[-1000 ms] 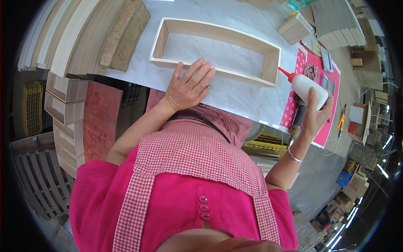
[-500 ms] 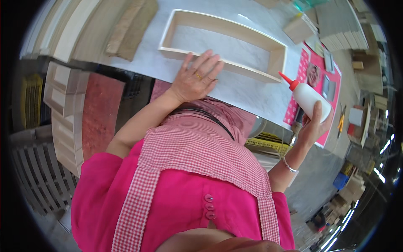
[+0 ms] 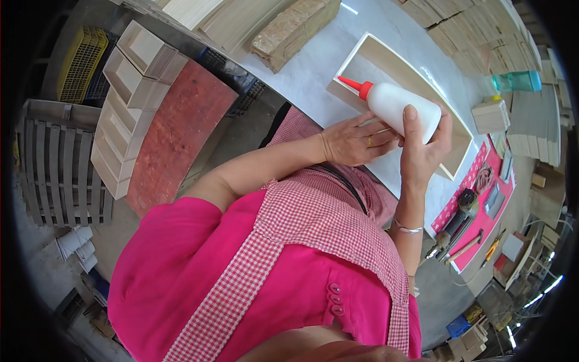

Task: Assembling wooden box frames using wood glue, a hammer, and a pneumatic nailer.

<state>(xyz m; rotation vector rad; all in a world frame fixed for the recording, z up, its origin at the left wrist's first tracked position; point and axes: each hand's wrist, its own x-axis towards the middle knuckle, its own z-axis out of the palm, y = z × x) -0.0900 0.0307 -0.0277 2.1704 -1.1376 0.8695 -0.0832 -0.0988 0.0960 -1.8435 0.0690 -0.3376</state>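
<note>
One white bottle [image 3: 401,108] hangs over the wooden frame [image 3: 386,59], its long axis slanting from lower right to upper left, red nozzle [image 3: 356,85] pointing leftward; the right hand [image 3: 421,154] closes thumb and fingers around its base end. The left hand [image 3: 356,142] stretches loosely beside it, fingers barely bent; whether they hold anything, I cannot tell.

Desk [image 3: 307,72]: bright, diffuse light; white glare streak [image 3: 349,8] well away from near edge.
Under near edge: dim, shadowed.
Strip lights [image 3: 546,291]: glowing white, beyond desk's right end.
Bottle [image 3: 395,99]: sharp, softly shaded.
Picture rim: black vignette, fisheye bowing.
</note>
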